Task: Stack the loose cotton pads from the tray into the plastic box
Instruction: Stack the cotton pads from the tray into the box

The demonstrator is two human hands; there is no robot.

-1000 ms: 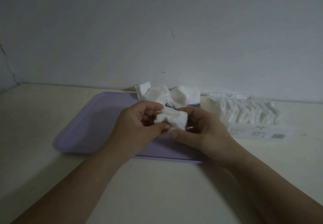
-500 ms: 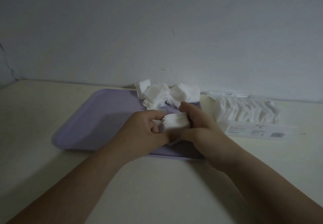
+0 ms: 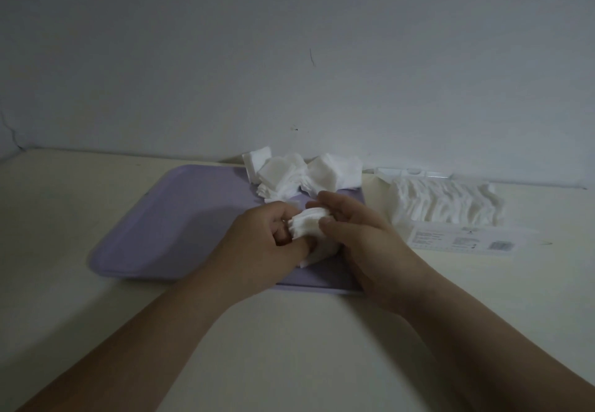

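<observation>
Gripping one pad stack (image 3: 307, 226), left hand (image 3: 267, 241) and right hand (image 3: 357, 234) cover the tray (image 3: 180, 218) edge; box (image 3: 447, 205), seemingly packed, beside.

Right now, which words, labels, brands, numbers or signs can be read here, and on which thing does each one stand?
Nothing can be read as text.
White label in front of the plastic box: lines of small print, too blurred to read.
Dark square at the label's right end: perhaps a code, unreadable.
The tray and the cotton pads: no print visible.
</observation>
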